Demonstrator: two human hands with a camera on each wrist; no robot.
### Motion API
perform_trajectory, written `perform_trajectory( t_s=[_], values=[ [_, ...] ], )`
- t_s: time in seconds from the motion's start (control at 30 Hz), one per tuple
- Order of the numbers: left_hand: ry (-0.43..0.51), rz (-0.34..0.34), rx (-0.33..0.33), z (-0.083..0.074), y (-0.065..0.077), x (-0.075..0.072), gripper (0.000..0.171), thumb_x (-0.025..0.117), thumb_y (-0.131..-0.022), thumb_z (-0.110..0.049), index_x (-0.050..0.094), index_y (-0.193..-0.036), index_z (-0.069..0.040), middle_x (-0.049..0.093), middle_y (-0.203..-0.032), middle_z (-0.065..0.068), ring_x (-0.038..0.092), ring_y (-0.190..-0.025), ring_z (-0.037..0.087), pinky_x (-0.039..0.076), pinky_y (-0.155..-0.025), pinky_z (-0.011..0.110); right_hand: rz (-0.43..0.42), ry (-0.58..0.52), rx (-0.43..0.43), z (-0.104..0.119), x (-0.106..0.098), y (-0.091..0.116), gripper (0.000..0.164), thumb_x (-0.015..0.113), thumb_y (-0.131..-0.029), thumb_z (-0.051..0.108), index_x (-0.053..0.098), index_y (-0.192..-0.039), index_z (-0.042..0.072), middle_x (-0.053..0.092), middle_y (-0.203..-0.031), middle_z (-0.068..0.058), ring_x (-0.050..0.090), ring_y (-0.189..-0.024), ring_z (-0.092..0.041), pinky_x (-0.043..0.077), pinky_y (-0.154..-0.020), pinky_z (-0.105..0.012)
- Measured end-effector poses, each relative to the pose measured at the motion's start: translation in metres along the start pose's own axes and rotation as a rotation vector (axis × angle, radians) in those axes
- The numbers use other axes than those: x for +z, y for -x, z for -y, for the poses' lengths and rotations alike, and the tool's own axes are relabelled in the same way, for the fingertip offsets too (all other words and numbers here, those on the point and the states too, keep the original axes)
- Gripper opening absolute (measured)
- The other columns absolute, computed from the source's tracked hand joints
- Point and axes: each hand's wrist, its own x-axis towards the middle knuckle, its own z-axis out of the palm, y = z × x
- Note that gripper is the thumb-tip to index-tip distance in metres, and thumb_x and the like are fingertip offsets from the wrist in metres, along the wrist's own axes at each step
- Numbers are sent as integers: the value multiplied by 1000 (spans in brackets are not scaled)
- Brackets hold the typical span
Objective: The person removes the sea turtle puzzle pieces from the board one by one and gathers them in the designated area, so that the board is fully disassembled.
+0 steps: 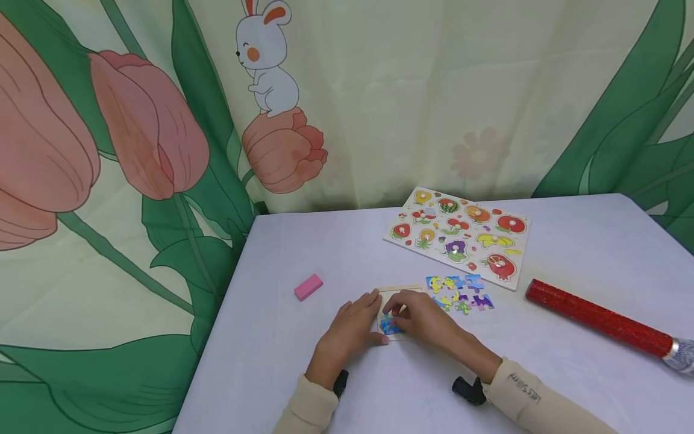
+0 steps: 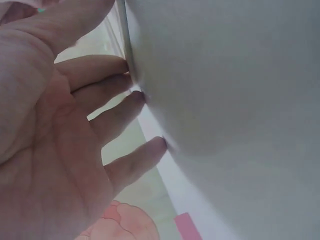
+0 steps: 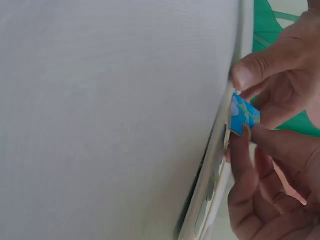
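Note:
A small wooden puzzle tray point(image 1: 400, 288) lies on the table under both hands. My left hand point(image 1: 351, 324) rests along its left side, fingers extended and thumb spread near the bottom corner; in the left wrist view, fingertips point(image 2: 159, 144) touch the edge and table. My right hand point(image 1: 420, 314) bends over the tray, its thumb and index finger pinching a blue puzzle piece point(image 3: 243, 111). Blue pieces point(image 1: 387, 327) show in the tray's lower left, partly covered by the right hand. Several loose jigsaw pieces point(image 1: 461, 294) in yellow, blue and purple lie just right of the tray.
A fruit peg board point(image 1: 466, 232) lies behind the loose pieces. To the right is a red tube point(image 1: 599, 318) with a silvery end. A pink block point(image 1: 308, 287) sits left of the tray. Behind the white table point(image 1: 260, 361) hangs a printed curtain point(image 1: 390, 90).

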Motion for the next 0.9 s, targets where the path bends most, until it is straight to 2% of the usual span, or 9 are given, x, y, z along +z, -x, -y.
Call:
perform_trajectory(
  t_s=[0.1, 0.23, 0.4, 0.57, 0.67, 0.9],
  values=[
    [-45, 3, -12, -4, -1, 0, 86, 83, -84, -38, 45, -156, -10, 37, -163, 3, 32, -150, 19, 30, -119, 49, 16, -78, 1, -2, -9, 3, 18, 74, -91, -2, 76, -105, 9, 66, -89, 4, 61, -79, -13, 55, -74, -27],
    [-91, 9, -29, -11, -2, 0, 86, 84, -84, -37, 45, -155, -8, 38, -163, 4, 34, -149, 20, 33, -117, 51, 7, -122, 74, -8, -27, 8, 18, 75, -93, 3, 77, -109, 9, 65, -90, 4, 63, -84, -16, 57, -78, -30],
    [-123, 18, -63, -20, -2, 0, 87, 86, -83, -33, 45, -155, -7, 39, -162, 5, 36, -148, 21, 35, -116, 51, 6, -89, 145, -23, -52, 21, 20, 78, -91, 6, 78, -111, 7, 66, -92, 1, 61, -92, -22, 56, -70, -29],
    [-132, 19, -77, -22, 0, -1, 87, 87, -82, -31, 45, -155, -7, 39, -162, 5, 36, -148, 21, 35, -116, 50, 15, -44, 216, -37, -70, 39, 21, 79, -90, 6, 78, -110, 6, 65, -95, -2, 56, -93, -24, 53, -64, -31],
    [-134, 21, -81, -22, -1, -2, 87, 86, -82, -31, 45, -155, -7, 38, -163, 5, 35, -149, 21, 35, -116, 50, 21, -25, 262, -44, -73, 47, 20, 79, -90, 7, 78, -109, 5, 64, -93, -2, 55, -93, -24, 51, -64, -31],
    [-122, 23, -85, -22, -1, -4, 87, 87, -82, -30, 45, -155, -6, 38, -163, 5, 35, -149, 21, 37, -115, 49, -4, 5, 310, -51, -64, 53, 15, 78, -89, 2, 78, -104, 4, 60, -86, -2, 53, -88, -22, 47, -64, -27]
  ],
)
